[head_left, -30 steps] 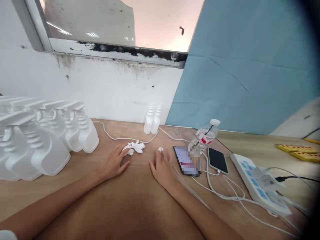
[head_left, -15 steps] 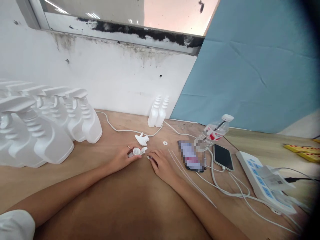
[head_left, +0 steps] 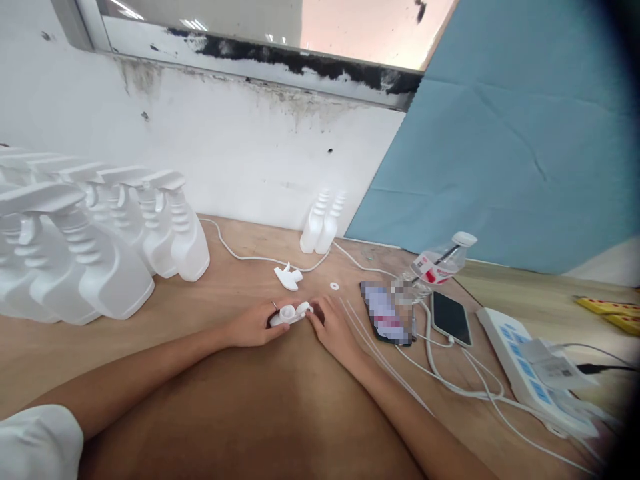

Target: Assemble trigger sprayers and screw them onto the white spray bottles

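Observation:
My left hand (head_left: 253,325) is closed around a white spray trigger head (head_left: 287,313), whose round open collar faces up. At the right end of that head, the fingertips of my right hand (head_left: 331,327) pinch its small white nozzle (head_left: 303,309); whether a smaller piece is between them is hidden. Just beyond my hands lies a loose white trigger part (head_left: 289,277) on the wooden table (head_left: 250,240). A flat white ring (head_left: 335,286) rests to its right. Two thin white tubes (head_left: 373,347) run alongside my right forearm.
Many white spray bottles (head_left: 120,280) crowd the left side. Two small white bottles (head_left: 319,227) stand against the wall. On the right are two phones (head_left: 450,319), a tilted clear plastic bottle (head_left: 435,267), a power strip (head_left: 535,373) and tangled white cables.
My right fingers have come left against the nozzle end of the spray head, where there was a gap before. My left hand still holds the head. The view has shifted slightly.

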Tool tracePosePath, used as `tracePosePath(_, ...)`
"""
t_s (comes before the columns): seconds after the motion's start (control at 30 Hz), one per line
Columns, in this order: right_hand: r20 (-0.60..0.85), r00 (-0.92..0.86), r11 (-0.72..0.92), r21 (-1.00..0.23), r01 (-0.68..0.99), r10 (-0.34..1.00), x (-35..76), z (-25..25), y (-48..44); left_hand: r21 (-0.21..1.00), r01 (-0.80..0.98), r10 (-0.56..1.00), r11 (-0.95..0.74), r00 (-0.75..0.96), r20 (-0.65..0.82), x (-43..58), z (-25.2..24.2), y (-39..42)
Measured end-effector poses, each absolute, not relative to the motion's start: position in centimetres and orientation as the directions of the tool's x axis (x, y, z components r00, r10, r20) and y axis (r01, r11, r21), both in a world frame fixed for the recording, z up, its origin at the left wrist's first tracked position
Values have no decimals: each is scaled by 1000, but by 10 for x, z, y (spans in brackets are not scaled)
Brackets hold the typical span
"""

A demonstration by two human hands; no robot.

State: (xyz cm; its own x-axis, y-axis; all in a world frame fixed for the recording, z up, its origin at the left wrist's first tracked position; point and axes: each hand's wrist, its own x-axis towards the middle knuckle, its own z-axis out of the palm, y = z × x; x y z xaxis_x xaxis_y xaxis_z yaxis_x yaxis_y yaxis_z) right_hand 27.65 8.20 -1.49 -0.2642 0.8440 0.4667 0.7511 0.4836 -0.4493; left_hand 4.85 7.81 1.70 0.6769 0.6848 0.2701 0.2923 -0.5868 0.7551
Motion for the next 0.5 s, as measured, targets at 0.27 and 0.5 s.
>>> tracePosePath(0.27, 743, -222, 657, -360, 662, 631, 269, -2, 59, 689, 327, 663, -647, 688, 296, 50, 11, 78)
tracePosePath(0.5, 618, -540, 770, -174, 614, 571, 261, -3, 57, 671, 363, 667, -647, 696, 266, 50, 5, 82)
